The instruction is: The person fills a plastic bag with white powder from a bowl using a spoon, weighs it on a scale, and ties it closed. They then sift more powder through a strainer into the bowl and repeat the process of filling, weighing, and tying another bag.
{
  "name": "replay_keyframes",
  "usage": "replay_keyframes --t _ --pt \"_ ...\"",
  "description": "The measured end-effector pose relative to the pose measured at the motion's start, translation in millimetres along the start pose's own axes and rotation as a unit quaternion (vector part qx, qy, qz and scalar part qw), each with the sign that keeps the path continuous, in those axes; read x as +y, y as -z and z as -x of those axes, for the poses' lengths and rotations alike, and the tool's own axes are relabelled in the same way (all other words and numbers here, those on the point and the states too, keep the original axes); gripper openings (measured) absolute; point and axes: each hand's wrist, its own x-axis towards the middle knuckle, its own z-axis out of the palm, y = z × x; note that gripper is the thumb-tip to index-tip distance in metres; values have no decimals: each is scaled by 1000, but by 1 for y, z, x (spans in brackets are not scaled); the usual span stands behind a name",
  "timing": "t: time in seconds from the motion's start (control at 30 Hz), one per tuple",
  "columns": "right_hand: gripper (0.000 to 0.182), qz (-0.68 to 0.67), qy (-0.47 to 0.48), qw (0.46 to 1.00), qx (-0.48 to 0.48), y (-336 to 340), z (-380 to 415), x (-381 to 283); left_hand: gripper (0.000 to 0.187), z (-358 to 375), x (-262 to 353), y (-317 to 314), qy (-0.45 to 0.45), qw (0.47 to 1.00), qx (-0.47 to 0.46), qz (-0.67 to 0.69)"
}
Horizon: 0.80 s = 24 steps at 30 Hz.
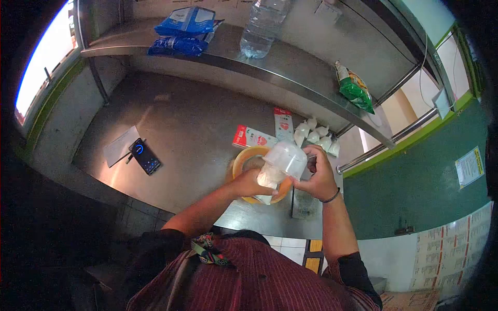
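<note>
My left hand (250,183) is closed around a small plastic bag (268,177) with white contents, over a yellow basin (239,165). My right hand (320,176) grips a translucent plastic tub (286,158), which is tilted with its rounded end up and overlaps the top of the bag. Beyond my hands, several small knotted bags of white stuff (315,136) lie grouped on the metal counter. Two red and white packets (254,138) rest just behind the basin. The inside of the basin is mostly hidden by my hands.
A phone (144,156) and a paper sheet (120,145) with a pen lie on the counter (181,119) at left. Above runs a metal shelf (223,49) bearing blue packs (185,22), a large water bottle (263,28) and a green packet (355,89). A green panel (415,171) stands at right.
</note>
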Motion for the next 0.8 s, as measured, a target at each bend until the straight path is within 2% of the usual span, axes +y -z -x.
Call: replay_keyframes --t 0.13,0.2,0.33,0.53,0.7,0.8 --pt "78 5 -3 1000 -4 1 -1 1 65 9 25 -1 -39 998 -12 47" --pt "78 -11 22 1000 11 3 -4 -4 67 12 33 0 2 1000 -3 11" --pt "81 22 40 999 -16 6 -4 -9 69 1 18 1 -18 999 -24 12" --pt "79 55 63 996 -3 4 -2 -19 73 -6 13 1 -46 999 2 -6" --pt "82 61 44 997 12 4 0 -13 76 -4 17 -1 -48 998 27 -8" --pt "81 60 58 996 -5 3 -1 -13 76 -14 -4 -3 -75 997 26 -14"
